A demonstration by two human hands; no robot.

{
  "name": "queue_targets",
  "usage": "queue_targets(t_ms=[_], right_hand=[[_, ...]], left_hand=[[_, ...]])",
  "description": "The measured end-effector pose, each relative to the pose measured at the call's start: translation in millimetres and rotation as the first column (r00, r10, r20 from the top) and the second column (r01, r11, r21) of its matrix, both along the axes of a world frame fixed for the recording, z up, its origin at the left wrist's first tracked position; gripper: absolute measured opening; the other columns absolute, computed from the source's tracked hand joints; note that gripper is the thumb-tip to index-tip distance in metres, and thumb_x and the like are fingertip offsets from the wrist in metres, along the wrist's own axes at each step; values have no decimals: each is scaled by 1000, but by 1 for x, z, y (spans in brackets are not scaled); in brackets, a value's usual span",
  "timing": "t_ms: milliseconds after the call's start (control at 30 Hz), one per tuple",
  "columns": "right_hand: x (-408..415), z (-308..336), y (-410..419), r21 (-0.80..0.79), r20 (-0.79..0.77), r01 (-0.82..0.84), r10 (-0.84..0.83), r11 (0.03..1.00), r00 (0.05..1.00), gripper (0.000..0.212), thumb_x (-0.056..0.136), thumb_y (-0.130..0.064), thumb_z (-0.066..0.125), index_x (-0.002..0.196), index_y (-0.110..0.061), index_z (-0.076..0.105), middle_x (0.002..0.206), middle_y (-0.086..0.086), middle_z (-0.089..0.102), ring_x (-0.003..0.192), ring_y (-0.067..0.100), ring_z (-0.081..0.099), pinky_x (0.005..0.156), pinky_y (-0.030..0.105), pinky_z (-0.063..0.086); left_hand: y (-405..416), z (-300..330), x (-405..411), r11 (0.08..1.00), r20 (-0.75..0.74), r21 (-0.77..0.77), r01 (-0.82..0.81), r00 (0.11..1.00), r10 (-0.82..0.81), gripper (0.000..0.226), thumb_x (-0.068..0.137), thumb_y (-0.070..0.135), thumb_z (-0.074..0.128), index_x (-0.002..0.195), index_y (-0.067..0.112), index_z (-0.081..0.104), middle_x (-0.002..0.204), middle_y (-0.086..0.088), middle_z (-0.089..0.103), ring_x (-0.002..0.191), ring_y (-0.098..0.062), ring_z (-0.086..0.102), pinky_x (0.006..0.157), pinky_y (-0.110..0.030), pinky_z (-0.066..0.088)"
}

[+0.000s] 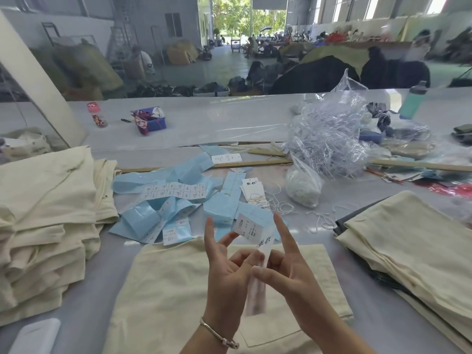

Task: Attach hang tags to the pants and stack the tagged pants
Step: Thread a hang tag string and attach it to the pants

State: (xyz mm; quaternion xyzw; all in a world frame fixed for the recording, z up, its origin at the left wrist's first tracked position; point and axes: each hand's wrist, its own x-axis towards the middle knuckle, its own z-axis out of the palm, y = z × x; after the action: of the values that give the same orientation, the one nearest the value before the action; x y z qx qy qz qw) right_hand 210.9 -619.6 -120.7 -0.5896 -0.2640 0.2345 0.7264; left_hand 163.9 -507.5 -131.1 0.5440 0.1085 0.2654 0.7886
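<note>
your left hand (224, 267) and right hand (283, 267) meet over the cream pants (178, 290) at 6 o'clock, both pinching a white hang tag (264, 247) between thumbs and curled fingers, index fingers sticking up. a small size label (247, 227) sits at the left fingertips, grip on it unclear. pants stack (46, 213) at 9 o'clock, another pile (413, 246) at 3 o'clock, blue sticker sheets (166, 192) and bundled tags (254, 194) at 12 o'clock.
</note>
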Motion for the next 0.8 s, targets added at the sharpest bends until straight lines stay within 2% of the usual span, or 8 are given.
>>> queue_targets(t_ms=[100,233,300,367,433,567,700,800], right_hand=[[2,-2,-2,35,-47,-25,26,999,999,106,68,-24,82,146,-51,16,95,36,54,93,26,60,84,34,53],[8,-2,-6,7,29,-53,53,999,998,106,72,-22,81,147,-51,11,79,18,49,83,23,54,84,33,47],[9,-1,-9,18,23,-104,104,994,994,100,76,-15,77,148,-48,15,77,9,54,84,19,58,83,29,48],[9,0,-13,38,-4,-148,148,988,989,97,77,-10,75,147,-47,20,80,19,53,91,24,62,86,34,50],[9,0,-16,22,-9,-144,144,989,990,93,77,-10,76,146,-49,26,77,27,44,88,31,53,86,41,44],[10,-1,-25,-10,-5,-106,106,994,994,87,77,-10,72,143,-50,33,71,12,38,72,24,37,71,27,39],[8,0,-33,2,-16,-112,112,994,994,80,80,-5,64,141,-50,37,88,18,66,89,27,64,89,36,51],[9,-2,-38,-52,-42,-32,30,998,999,66,80,-2,59,132,-43,55,95,29,64,86,25,61,83,37,50]], left_hand=[[-2,2,0,1000,9,-20,-18,1000,19,106,59,14,88,130,64,27,130,-7,46,82,-19,69,73,-41,58],[-2,1,-1,999,5,-11,-33,999,33,115,44,25,92,131,66,28,127,-9,44,72,-16,63,70,-39,58],[-3,-1,-2,1000,-10,4,-30,1000,30,113,47,22,91,129,69,27,128,-9,44,73,-18,63,72,-41,58],[-6,-3,-3,1000,-18,12,-25,1000,25,109,54,19,89,128,71,28,129,-8,45,77,-21,65,74,-42,58],[-10,-4,-4,999,-17,12,-31,999,31,102,64,12,83,126,72,29,128,-7,48,80,-19,67,72,-34,57],[-15,-6,-7,999,-25,-17,-45,999,45,96,82,-8,67,129,68,30,126,-10,51,76,-16,67,68,-28,56],[-20,-5,-8,996,-24,-87,-38,999,36,86,91,-11,51,136,59,31,124,-14,52,73,-21,67,62,-28,55],[-17,-1,-10,988,-29,-89,-126,992,124,81,90,-10,53,139,51,31,120,-14,52,70,-18,65,58,-25,54]])
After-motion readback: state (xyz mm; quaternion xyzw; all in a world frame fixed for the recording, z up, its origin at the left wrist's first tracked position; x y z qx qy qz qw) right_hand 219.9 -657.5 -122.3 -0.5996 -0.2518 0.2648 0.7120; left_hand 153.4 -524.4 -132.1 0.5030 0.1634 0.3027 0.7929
